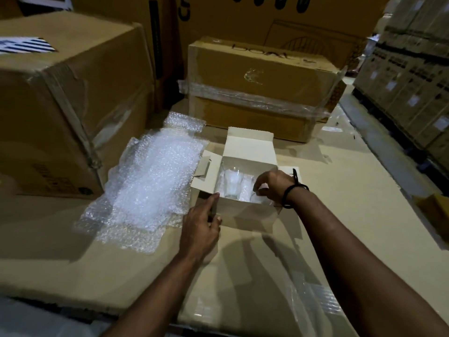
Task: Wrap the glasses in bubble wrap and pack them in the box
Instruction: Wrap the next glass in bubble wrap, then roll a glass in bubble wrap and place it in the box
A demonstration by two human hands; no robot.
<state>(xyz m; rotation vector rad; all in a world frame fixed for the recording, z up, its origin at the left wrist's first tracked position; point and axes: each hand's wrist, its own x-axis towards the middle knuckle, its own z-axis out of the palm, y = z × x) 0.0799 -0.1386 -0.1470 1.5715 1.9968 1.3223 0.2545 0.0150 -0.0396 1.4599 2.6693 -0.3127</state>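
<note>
Both hands engaged: left hand flat, steadying white box at seven o'clock; right hand pinching wrapped glass, which should seat upright beside bundles.

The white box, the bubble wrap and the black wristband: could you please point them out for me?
white box (246,217): head view, near front wall.
bubble wrap (155,181): head view, middle of the loose sheets.
black wristband (290,194): head view, band on the right wrist.

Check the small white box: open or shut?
Open. The small white box has its lid flap standing up at the back, its side flaps spread, and wrapped glasses visible inside.
</note>
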